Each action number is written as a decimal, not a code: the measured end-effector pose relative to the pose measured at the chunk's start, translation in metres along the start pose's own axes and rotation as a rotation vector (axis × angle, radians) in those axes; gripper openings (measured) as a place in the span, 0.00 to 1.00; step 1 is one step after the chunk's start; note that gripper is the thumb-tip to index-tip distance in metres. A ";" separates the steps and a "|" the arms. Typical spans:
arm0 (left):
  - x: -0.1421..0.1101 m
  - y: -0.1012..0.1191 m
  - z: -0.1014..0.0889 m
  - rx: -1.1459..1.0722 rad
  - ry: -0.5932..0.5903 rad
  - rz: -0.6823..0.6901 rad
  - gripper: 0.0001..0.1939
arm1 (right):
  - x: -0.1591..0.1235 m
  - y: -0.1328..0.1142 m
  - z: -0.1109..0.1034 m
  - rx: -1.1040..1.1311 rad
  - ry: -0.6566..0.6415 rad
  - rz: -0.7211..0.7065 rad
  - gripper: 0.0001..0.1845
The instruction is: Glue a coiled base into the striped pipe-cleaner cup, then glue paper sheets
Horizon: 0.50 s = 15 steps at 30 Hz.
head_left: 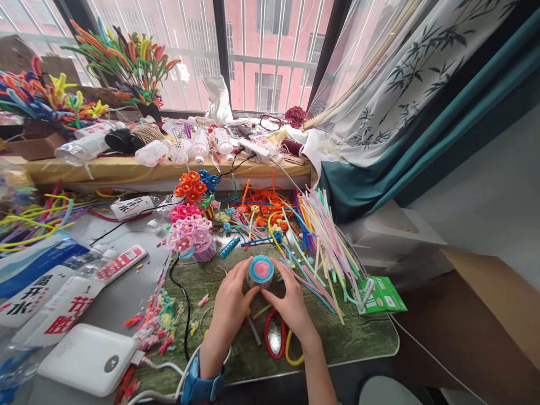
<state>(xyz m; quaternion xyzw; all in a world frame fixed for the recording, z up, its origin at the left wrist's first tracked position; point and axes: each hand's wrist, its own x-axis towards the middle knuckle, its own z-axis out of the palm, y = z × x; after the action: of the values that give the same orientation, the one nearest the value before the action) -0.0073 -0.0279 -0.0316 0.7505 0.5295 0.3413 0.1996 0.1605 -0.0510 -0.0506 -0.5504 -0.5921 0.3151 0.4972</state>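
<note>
Between my two hands is a small round pot of coiled pipe cleaners (261, 269), with a pink spiral face and a blue outer ring. My left hand (231, 295) grips its left side, and my right hand (292, 297) grips its right side. Both thumbs meet at the near edge; the pot's lower part is mostly hidden by fingers. Just below my hands lie a red pipe-cleaner loop (268, 337) and a yellow loop (288, 350). Pink pipe-cleaner flowers (190, 233) stand in a striped pot (205, 251) beyond my left hand. A teal tube-like piece (230, 247) lies near it.
Loose pastel pipe cleaners (323, 236) spread at the right, near a green packet (383, 295). Orange pipe cleaners (270, 202) lie at the back. A white power bank (86, 357), cables and plastic bottles (70, 304) crowd the left. A cluttered windowsill (169, 169) stands behind.
</note>
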 end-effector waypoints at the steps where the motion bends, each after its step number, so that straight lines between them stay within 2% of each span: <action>1: 0.000 0.002 0.001 0.021 0.004 0.020 0.27 | 0.000 -0.002 0.001 0.003 -0.002 -0.004 0.32; 6: -0.001 0.003 0.000 0.076 0.043 0.073 0.22 | -0.001 -0.003 0.007 -0.002 0.013 -0.014 0.30; 10: -0.001 0.006 -0.008 0.017 0.086 0.102 0.19 | 0.000 -0.005 0.005 0.024 0.016 -0.021 0.25; 12: 0.002 0.011 -0.012 -0.080 0.105 0.053 0.15 | 0.002 -0.008 0.002 0.048 0.036 -0.028 0.19; 15: 0.008 0.020 -0.015 -0.240 0.098 -0.134 0.11 | 0.008 -0.012 0.000 0.064 0.105 -0.022 0.12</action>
<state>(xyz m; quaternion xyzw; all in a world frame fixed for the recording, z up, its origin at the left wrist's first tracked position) -0.0031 -0.0282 -0.0057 0.6665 0.5431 0.4244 0.2841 0.1571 -0.0458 -0.0373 -0.5435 -0.5607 0.2992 0.5483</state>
